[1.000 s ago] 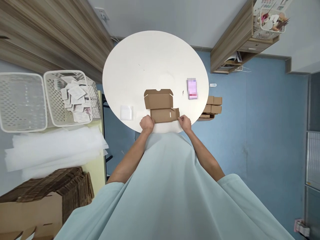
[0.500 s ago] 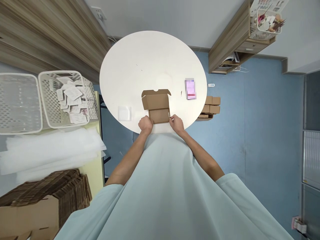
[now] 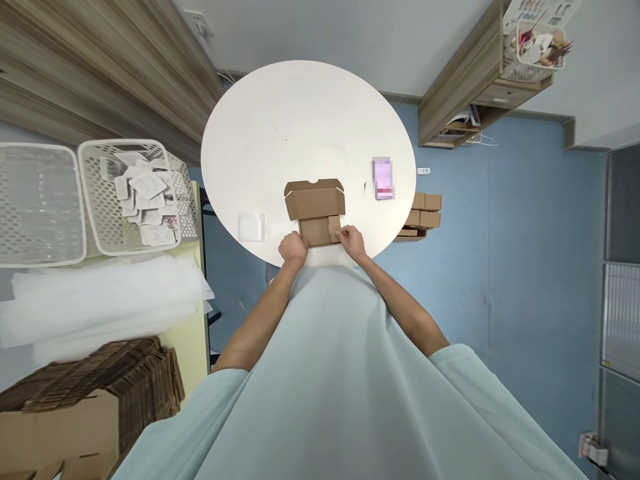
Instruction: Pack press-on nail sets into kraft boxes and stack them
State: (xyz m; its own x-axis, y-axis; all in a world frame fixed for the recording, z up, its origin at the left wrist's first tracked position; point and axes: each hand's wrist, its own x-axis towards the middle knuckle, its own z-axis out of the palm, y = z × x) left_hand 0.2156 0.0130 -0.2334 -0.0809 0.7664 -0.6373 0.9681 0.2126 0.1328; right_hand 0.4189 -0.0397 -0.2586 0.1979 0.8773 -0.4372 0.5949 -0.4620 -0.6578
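A brown cardboard box (image 3: 315, 203) with its lid raised lies near the front edge of the white oval table (image 3: 300, 113). My left hand (image 3: 293, 249) is closed at the box's near left corner; what its fingers grip is partly hidden. At the right side, my right hand (image 3: 352, 241) pinches a small side flap (image 3: 333, 229) that leans inward over the box floor. A translucent white square packet (image 3: 251, 227) lies left of the box. Right of it is a phone-like object (image 3: 383, 179) with a blurred pink screen.
White baskets (image 3: 173, 200), one with paper packets, stand on the left side table, beside white wrapping sheets (image 3: 105, 293) and stacked flat cardboard (image 3: 145, 380). Small brown boxes (image 3: 425, 210) sit beyond the table's right edge. A wooden cabinet (image 3: 465, 87) is at the back right.
The right side flap has folded inward over the box floor, and my right hand has shifted slightly left and up with it. My left hand stays at its corner.
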